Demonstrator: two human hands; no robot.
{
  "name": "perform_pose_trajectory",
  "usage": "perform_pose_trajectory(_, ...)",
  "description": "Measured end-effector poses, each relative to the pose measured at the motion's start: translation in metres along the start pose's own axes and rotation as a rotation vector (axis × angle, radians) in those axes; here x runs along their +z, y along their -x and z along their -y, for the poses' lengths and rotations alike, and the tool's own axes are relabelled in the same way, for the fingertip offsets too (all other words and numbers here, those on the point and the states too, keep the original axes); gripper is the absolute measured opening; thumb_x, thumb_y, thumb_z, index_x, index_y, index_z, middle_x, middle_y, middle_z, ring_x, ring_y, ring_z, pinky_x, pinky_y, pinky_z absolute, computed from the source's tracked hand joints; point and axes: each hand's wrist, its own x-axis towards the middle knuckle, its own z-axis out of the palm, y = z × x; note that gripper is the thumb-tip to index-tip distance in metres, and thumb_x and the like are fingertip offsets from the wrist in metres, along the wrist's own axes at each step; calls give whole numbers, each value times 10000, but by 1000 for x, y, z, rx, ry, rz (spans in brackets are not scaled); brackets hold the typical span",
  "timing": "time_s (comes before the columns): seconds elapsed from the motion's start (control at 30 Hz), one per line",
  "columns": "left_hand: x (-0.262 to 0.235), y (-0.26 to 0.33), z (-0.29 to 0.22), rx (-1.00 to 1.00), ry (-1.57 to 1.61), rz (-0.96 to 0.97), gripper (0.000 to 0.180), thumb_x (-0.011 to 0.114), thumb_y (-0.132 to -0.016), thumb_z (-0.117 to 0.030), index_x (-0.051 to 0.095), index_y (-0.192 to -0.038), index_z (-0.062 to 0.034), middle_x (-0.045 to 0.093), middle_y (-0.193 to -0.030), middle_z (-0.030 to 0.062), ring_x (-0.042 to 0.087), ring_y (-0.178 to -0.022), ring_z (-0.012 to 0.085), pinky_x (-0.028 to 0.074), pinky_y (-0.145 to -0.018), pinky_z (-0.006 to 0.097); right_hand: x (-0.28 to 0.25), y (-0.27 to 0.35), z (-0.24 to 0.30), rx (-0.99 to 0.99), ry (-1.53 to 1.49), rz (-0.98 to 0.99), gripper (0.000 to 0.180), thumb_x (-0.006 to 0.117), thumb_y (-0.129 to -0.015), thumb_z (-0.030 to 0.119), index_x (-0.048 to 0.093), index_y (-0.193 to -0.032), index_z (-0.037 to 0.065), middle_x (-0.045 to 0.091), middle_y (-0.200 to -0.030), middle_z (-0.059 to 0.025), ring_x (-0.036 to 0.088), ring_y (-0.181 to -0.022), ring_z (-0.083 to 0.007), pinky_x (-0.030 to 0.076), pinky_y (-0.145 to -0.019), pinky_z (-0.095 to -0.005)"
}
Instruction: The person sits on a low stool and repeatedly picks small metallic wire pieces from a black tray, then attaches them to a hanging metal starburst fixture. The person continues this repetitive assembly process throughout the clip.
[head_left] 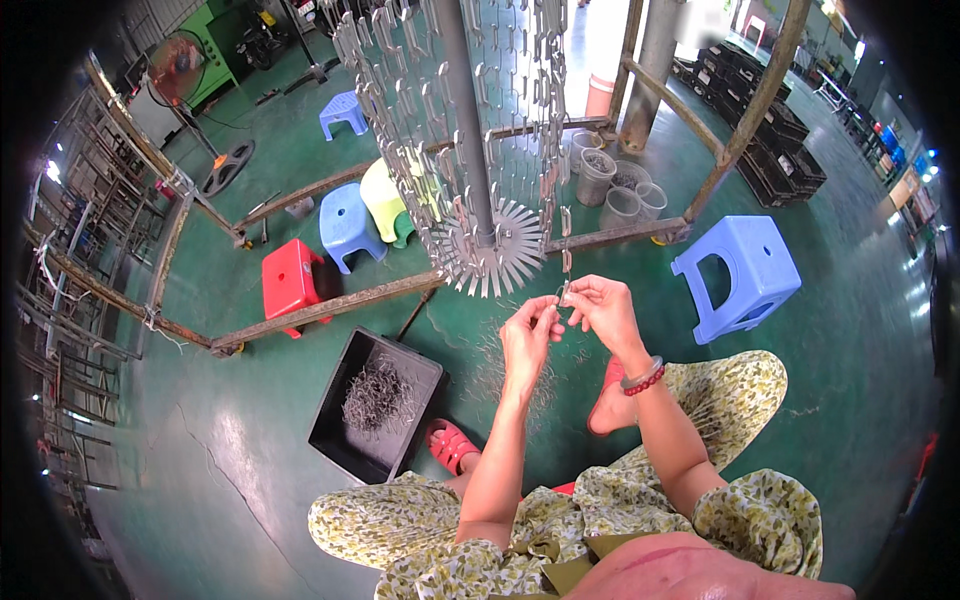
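Strands of flat metal clips [548, 180] hang in a ring around a grey upright pole [470, 130], which ends in a slotted metal disc [490, 250]. In front of me, one strand [567, 250] reaches down to my fingertips. My left hand [528, 340] is pinched at the strand's lower end, on a small metal link that the fingers partly cover. Close beside it, my right hand [605, 312] pinches the same link from the right. To the left on the floor, a black bin [330, 425] holds a heap of thin metal wire pieces [380, 393].
A rusty metal frame [330, 308] surrounds the strands. Stools stand about: red [290, 280], blue [348, 222], pale yellow [385, 195], larger blue [765, 250]. Several plastic tubs [597, 178] sit behind the frame; black crates [780, 170] are stacked far right. Wire bits litter the floor.
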Motion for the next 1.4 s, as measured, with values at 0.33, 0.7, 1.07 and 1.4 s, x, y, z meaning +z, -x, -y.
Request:
perform_pose_trajectory(0.33,-16,-2,19,145,-28,79,154,505,-887,-58,629,-970,-18,585,-651,29,529,-565,64,435,-511,224,-9,-6,-2,-8,-9,207,41,637,-789,30,645,-799,-9,639,-706,-48,589,-556,-78,425,-435,-193)
perform_pose_trajectory(0.7,-23,-19,49,72,139,204,135,562,-871,-56,622,-964,20,614,-761,41,572,-640,82,483,-570,228,12,-15,24,-197,661,263,157,660,-773,86,636,-858,-43,648,-704,-85,587,-548,-89,464,-501,-218)
perform_pose_trajectory(1.07,-39,-66,101,-298,871,121,355,598,-872,-196,523,-1128,38,596,-1077,140,585,-1007,255,534,-807,359,22,-72,26,-130,833,245,167,660,-740,116,661,-774,-47,630,-593,-140,644,-556,-184,496,-568,-306)
perform_pose_trajectory(1.4,-36,-102,90,-303,897,156,272,597,-850,-116,550,-1026,86,623,-1021,187,628,-949,288,547,-781,319,23,-93,19,-216,937,174,192,677,-703,111,660,-803,-53,616,-711,-236,638,-697,-346,498,-652,-370)
